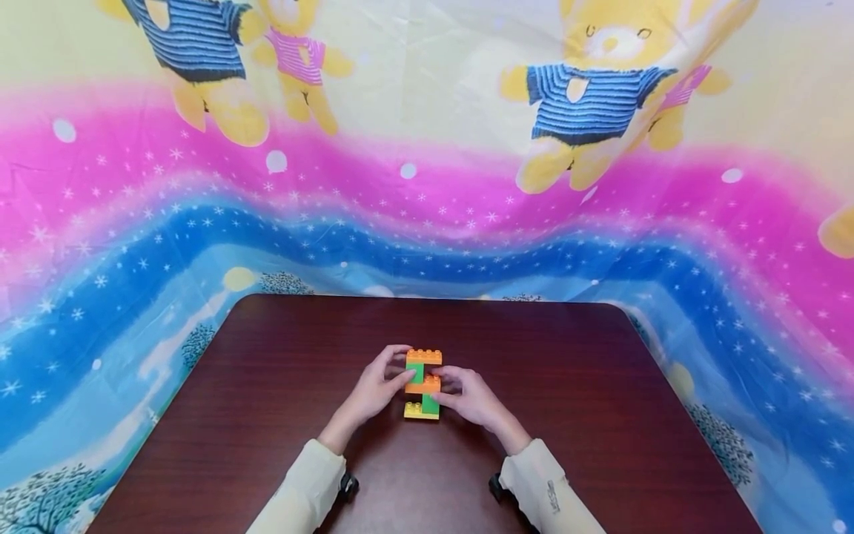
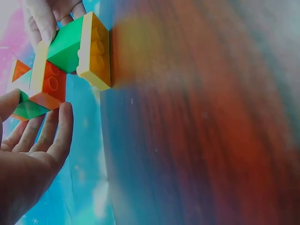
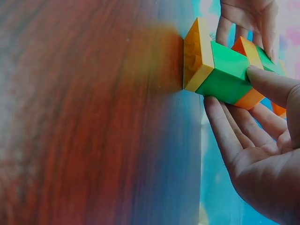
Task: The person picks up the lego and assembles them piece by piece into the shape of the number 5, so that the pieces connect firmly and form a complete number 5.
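Observation:
A zigzag tower of toy building bricks stands on the table. Its bottom is a yellow brick (image 1: 415,415), with a lower green brick (image 1: 431,405) on the right end. An orange brick (image 1: 416,388) lies across the middle, an upper green brick (image 1: 414,371) rises on its left end, and a top orange brick (image 1: 424,357) caps it. My left hand (image 1: 377,387) grips the upper part, thumb at the upper green brick. With its thumb on the lower green brick, my right hand (image 3: 262,154) grips the lower part; its fingers reach behind the tower.
The dark brown wooden table (image 1: 267,386) has rounded far corners. Behind it and along its sides hangs a colourful cloth (image 1: 454,200) printed with bears and snowflakes. Dark wrist straps (image 1: 348,486) sit at the light sleeves.

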The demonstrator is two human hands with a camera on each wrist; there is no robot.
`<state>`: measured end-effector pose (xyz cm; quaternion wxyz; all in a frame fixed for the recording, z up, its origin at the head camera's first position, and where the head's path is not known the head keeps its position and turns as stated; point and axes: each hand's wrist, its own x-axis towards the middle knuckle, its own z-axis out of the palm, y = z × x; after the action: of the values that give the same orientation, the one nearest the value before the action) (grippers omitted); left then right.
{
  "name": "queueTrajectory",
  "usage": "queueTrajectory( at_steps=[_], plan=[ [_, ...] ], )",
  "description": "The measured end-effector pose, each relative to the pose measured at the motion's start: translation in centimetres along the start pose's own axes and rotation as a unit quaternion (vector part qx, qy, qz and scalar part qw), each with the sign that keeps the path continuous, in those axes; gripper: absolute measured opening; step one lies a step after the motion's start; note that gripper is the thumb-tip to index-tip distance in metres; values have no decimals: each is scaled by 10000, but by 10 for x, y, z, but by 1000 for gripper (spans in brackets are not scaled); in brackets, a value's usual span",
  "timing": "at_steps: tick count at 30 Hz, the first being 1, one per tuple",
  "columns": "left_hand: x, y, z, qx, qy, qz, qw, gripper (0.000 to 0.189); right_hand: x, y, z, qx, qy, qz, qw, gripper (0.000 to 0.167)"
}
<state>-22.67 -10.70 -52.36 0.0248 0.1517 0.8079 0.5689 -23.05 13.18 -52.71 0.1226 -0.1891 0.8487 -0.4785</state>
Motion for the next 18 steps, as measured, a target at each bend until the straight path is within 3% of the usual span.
queueTrajectory(
  at_steps=[18],
  plan=[
    [22,-9,2,-445,92,-373,9983,55,19,9,-5,236,329,370,9985,44]
  ],
)
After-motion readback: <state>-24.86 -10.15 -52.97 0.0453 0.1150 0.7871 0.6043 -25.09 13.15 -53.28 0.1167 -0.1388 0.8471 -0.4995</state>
